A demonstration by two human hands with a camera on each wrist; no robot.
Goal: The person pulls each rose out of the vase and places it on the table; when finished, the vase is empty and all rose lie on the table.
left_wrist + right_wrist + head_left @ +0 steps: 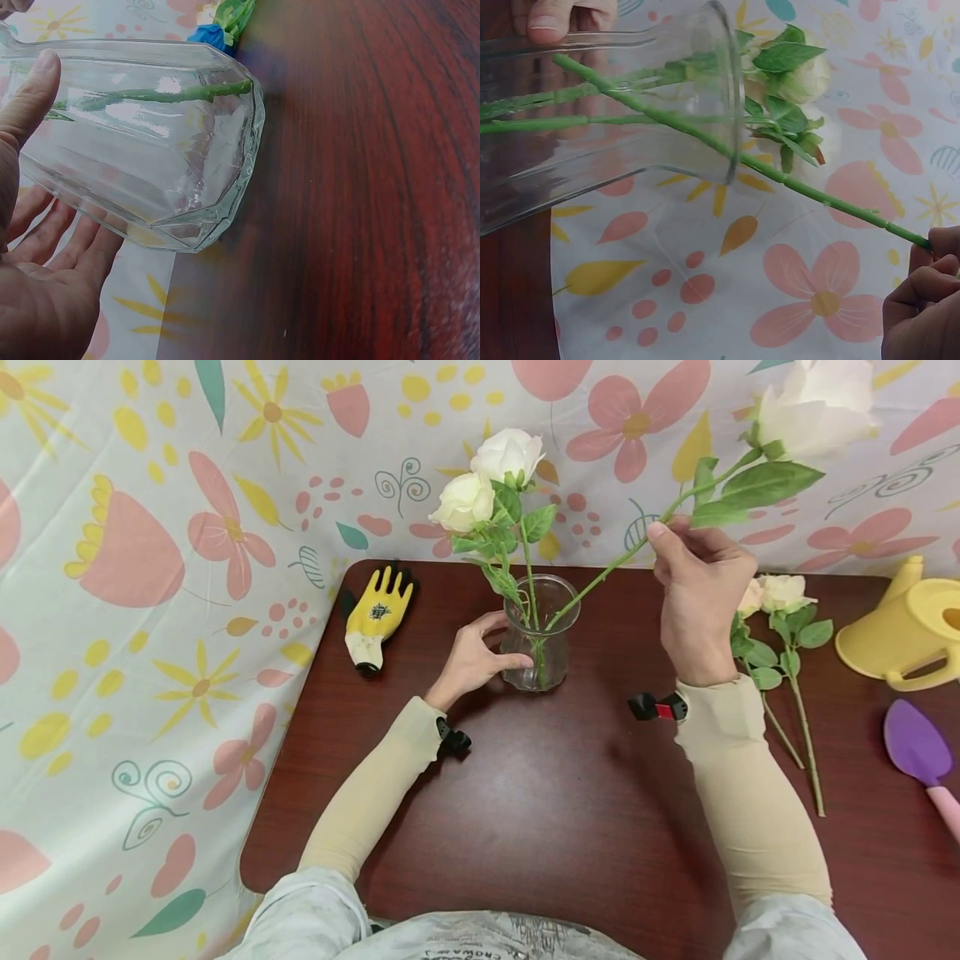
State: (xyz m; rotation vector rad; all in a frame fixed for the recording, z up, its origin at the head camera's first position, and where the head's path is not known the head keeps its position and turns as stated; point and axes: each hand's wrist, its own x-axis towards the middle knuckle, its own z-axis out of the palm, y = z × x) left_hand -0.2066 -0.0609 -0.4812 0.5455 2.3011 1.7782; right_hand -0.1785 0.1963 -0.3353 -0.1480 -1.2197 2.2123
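Observation:
My left hand (480,656) holds the clear glass vase (555,672) around its side, the thumb in front and the fingers behind. Two white roses (486,481) stand in the vase, leaning left, their stems crossing inside the glass. With thumb and fingertips my right hand (701,581) pinches the stem of another white rose (813,410), partway along it. That stem slants down to the left, and its cut end (564,61) is inside the vase, below the rim (731,90). The bloom hangs above and right of my right hand.
On the right lie more pale roses (783,593) with long stems, a yellow watering can (922,627) and a purple trowel (917,743). A yellow glove (378,610) lies at the far left of the brown table (525,827). Behind hangs a flower-patterned cloth (202,610).

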